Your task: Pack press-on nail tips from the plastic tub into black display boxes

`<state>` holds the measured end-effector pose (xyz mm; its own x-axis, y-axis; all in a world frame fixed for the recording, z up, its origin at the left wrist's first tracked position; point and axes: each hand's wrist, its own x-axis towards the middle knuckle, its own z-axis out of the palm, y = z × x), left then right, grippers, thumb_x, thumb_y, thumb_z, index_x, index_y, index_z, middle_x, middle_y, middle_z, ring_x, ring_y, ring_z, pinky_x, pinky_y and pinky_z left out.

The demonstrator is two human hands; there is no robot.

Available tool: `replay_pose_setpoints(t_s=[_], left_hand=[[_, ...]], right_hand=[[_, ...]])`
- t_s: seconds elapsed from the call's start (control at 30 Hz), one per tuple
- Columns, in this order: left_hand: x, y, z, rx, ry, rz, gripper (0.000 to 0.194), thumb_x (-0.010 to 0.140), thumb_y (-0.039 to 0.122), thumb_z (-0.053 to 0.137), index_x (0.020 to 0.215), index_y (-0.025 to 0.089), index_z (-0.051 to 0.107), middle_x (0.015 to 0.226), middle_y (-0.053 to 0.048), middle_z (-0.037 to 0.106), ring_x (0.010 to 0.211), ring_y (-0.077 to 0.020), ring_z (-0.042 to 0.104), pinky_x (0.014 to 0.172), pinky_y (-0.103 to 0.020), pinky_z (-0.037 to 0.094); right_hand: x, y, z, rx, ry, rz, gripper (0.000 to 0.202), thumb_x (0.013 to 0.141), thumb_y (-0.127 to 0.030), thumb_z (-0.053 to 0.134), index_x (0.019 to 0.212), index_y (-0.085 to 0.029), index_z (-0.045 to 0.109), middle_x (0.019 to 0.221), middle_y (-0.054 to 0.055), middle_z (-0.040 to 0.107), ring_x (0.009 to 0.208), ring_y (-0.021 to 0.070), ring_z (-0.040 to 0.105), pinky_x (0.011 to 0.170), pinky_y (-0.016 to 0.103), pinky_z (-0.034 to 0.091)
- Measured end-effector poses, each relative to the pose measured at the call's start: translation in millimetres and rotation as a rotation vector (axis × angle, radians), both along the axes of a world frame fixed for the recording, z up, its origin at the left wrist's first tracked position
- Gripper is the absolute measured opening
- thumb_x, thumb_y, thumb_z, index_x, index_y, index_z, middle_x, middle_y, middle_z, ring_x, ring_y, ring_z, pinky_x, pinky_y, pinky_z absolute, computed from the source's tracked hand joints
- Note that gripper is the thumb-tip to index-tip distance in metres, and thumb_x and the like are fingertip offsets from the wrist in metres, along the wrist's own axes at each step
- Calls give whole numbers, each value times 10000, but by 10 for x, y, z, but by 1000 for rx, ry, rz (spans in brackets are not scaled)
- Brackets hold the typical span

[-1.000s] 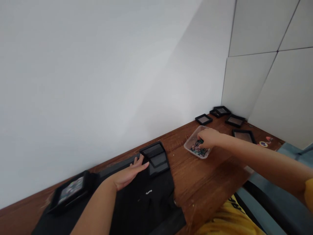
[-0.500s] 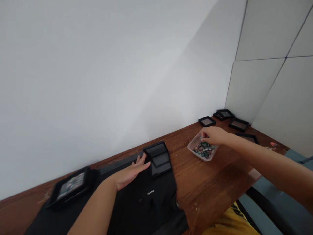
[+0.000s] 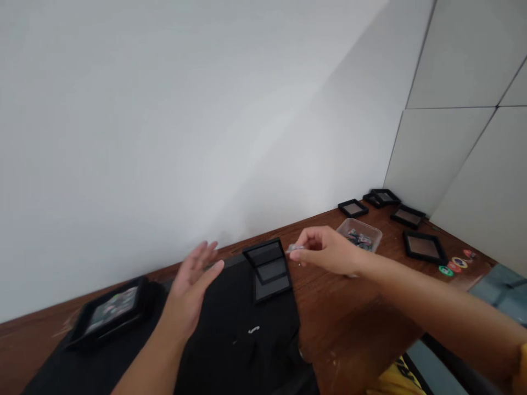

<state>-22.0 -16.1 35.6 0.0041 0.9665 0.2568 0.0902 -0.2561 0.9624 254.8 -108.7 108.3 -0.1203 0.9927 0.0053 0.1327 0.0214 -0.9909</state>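
My right hand (image 3: 325, 249) pinches a small clear, shiny piece (image 3: 293, 248), too small to name exactly, above the wooden table between the tub and the open frame. My left hand (image 3: 191, 285) is raised over the black cloth, fingers spread, holding nothing. A black hinged frame (image 3: 272, 282) with clear panes stands open on the cloth's right edge, between my hands. Behind my right hand is a clear plastic tub (image 3: 374, 235) of small colourful pieces, partly hidden. Left of my left hand lies a black frame (image 3: 113, 311) with colourful pieces inside.
Several black frames, among them one at the right (image 3: 424, 247), lie near the wall corner. Small colourful round pieces (image 3: 460, 263) sit near the table's right edge. A white squiggle-shaped bit (image 3: 254, 329) rests on the black cloth (image 3: 230, 351).
My right hand has come out of the tub and moved left with a small clear piece. My left hand has left the open frame, moving left and up.
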Motion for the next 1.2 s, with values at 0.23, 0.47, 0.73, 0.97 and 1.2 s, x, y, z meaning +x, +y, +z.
replay_pose_setpoints(t_s=[0.23,0.47,0.73,0.97,1.2], left_hand=[[123,-358,206,801,411,79,198,894,246,680,1087,200,674,890,-26,686,771,-159,636,711,-296,538],[205,-338,128,873,573,-83,256,975,254,627,1217,207,694,1036,-65,739,895,-183,710,828,-316,605],[282,-363,80,729,531,-107,197,965,295,622,1057,256,791,988,-39,802,875,-200,753,818,-317,631],[297,-377,88,695,473,-79,136,924,273,662,927,262,798,886,-16,804,789,-185,751,768,-301,632],[299,-389,84,654,447,-50,123,919,231,660,873,253,771,878,4,796,792,-162,752,766,-261,620]], right_hand=[[-643,312,-308,-182,232,96,336,823,-345,826,694,-192,557,569,-69,605,504,63,474,524,208,352],[-607,369,-444,-143,231,129,376,748,-447,866,745,-198,583,590,-63,624,557,76,531,558,213,386],[-576,332,-454,-167,231,87,419,703,-480,895,722,-196,588,587,-67,624,575,77,546,578,212,392],[-624,327,-475,-242,267,110,462,693,-520,902,695,-195,574,581,-69,623,551,74,520,577,217,378],[-630,340,-498,-196,289,89,395,809,-455,837,703,-200,555,576,-68,616,545,79,521,568,210,379]])
